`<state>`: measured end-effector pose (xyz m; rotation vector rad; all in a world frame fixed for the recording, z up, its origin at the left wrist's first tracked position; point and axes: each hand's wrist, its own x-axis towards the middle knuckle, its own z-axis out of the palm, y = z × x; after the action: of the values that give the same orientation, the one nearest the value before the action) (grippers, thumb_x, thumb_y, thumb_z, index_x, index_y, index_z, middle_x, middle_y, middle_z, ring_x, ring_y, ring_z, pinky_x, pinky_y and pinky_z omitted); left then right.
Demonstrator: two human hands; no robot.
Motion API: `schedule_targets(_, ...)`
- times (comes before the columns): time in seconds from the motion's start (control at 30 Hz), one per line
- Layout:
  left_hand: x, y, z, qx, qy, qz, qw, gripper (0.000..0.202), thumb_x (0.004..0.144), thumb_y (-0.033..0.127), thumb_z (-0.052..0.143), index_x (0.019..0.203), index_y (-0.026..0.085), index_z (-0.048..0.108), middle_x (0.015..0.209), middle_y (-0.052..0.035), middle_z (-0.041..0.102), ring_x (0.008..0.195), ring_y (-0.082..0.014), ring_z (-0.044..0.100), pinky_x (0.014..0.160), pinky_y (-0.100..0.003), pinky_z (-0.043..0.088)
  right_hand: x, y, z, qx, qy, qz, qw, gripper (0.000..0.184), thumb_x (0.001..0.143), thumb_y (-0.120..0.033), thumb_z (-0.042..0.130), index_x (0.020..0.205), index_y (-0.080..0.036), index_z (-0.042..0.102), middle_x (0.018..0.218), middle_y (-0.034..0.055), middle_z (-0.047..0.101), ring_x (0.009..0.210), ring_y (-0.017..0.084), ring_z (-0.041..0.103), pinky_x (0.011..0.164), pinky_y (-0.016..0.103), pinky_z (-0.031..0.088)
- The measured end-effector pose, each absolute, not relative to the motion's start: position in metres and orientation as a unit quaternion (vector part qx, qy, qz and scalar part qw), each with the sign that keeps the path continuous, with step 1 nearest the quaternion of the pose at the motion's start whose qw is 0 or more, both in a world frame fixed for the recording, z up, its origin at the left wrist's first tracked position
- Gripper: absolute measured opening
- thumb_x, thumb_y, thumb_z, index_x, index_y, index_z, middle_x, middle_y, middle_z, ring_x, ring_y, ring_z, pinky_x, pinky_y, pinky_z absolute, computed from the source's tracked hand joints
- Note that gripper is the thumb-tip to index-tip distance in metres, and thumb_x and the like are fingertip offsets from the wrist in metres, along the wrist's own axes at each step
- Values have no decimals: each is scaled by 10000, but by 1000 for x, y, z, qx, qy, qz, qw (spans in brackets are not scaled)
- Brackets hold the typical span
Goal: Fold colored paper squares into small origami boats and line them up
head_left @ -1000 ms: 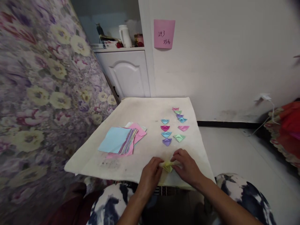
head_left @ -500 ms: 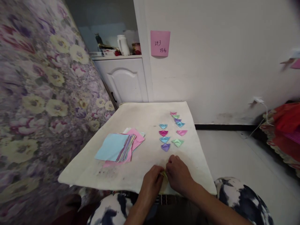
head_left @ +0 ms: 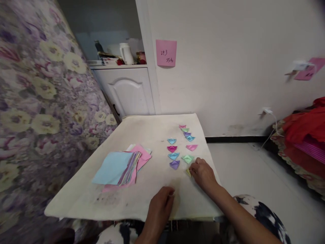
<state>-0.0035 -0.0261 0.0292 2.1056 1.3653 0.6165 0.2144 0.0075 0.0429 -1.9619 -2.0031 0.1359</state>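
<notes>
My right hand pinches a small folded yellow paper piece and holds it low over the white table, just below a green folded piece. Two rows of several small folded paper pieces lie there, among them purple, blue and pink. My left hand rests near the table's front edge with its fingers curled and nothing visible in them. A stack of coloured paper sheets, light blue on top, lies to the left.
A flowered fabric surface rises along the left. A white cabinet with a jug and clutter on top stands behind. A pink note sticks on the wall. Red cloth lies at the right, by a wall plug and cable.
Both hands were together on the yellow piece at the front edge. My right hand has carried it up and right towards the rows; my left hand has let go and stayed near the edge.
</notes>
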Motion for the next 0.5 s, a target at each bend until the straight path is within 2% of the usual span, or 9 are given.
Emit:
schedule_targets(0.3, -3, -26, 28, 794, 496, 227, 268, 183, 829, 178, 438, 896, 203, 606, 868, -64, 686, 810, -203, 638, 712, -290, 483, 211, 21, 32, -703, -692, 46, 156, 184, 869, -185, 497, 803, -191, 669, 861, 73, 562, 849, 198, 504, 661, 271, 343)
schedule_targets(0.5, -3, -26, 28, 789, 499, 233, 271, 188, 809, 151, 456, 904, 204, 610, 857, -51, 687, 802, -195, 639, 714, -279, 485, 210, 19, 29, -700, -687, 48, 189, 155, 825, -148, 518, 865, -189, 661, 879, 75, 553, 876, 206, 511, 672, 270, 363)
